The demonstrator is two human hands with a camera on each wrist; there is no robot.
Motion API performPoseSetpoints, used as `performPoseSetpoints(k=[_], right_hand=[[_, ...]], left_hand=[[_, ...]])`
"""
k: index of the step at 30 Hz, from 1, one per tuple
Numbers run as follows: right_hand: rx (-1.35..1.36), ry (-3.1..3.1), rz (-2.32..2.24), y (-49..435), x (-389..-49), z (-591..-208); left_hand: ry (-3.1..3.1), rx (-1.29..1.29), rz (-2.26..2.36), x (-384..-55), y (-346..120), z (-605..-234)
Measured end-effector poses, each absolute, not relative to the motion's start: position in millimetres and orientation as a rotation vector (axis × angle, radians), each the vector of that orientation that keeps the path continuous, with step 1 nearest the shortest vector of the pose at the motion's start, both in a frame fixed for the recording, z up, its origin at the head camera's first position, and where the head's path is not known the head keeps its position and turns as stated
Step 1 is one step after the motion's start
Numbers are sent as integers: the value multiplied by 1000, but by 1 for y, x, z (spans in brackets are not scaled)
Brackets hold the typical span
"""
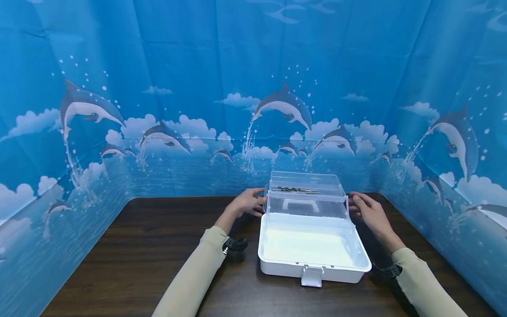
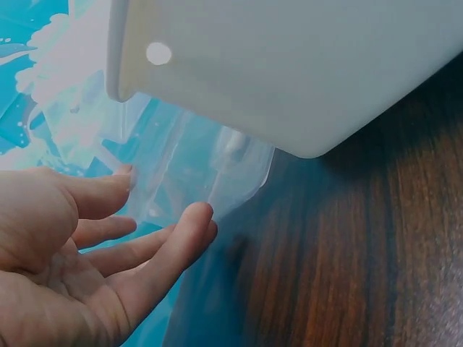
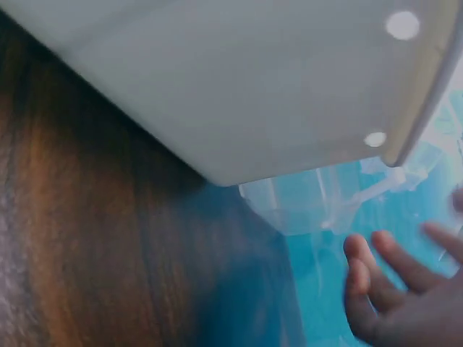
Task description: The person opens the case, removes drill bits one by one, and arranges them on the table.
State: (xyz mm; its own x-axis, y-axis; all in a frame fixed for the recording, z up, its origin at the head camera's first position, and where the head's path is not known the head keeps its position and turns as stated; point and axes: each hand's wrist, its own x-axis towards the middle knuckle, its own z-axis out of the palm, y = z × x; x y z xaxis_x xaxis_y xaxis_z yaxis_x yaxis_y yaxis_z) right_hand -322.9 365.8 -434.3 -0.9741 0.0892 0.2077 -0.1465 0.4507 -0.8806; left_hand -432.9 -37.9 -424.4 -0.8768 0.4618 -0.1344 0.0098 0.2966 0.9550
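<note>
A white storage box (image 1: 313,240) stands on the table, its clear lid and folding trays (image 1: 305,207) raised toward the back. Several thin dark metal rods, like drill bits (image 1: 297,190), lie in the upper clear tray. My left hand (image 1: 247,201) is at the left side of the raised clear part, fingertips right at its edge. In the left wrist view, the left thumb and loosely bent fingers (image 2: 192,224) are spread beside the clear plastic. My right hand (image 1: 368,211) is at the opposite side, its fingers (image 3: 362,271) spread and lightly bent near the clear part.
The box's front latch (image 1: 312,276) hangs down over the front wall. Dark wood tabletop (image 1: 158,246) surrounds the box. A blue dolphin-print curtain (image 1: 190,88) stands behind the table and along both sides, close to the back edge.
</note>
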Motion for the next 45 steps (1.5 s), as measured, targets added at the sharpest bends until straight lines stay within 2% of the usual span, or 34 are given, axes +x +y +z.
performPoseSetpoints(k=[8,16,25,34,38,45], right_hand=[[366,-2504,1665,361,-324,-433],[388,-2528,1661,362,-324,-436],[376,-2497,1734,361,-323,-436],[356,-2498,1747,360,-322,-436],[351,-2487,1769,360,-323,-437],[308,-2496,1779,361,-324,-436]], left_hand=[[2188,431,1608,-431,-40,-424],[2214,411,1643,-431,-38,-416],[2356,449,1965,-430,-38,-401],[2555,896,2054,-417,-26,-373],[2701,1079,1834,-413,-20,-364],[2713,1257,1316,-412,-7,-352]])
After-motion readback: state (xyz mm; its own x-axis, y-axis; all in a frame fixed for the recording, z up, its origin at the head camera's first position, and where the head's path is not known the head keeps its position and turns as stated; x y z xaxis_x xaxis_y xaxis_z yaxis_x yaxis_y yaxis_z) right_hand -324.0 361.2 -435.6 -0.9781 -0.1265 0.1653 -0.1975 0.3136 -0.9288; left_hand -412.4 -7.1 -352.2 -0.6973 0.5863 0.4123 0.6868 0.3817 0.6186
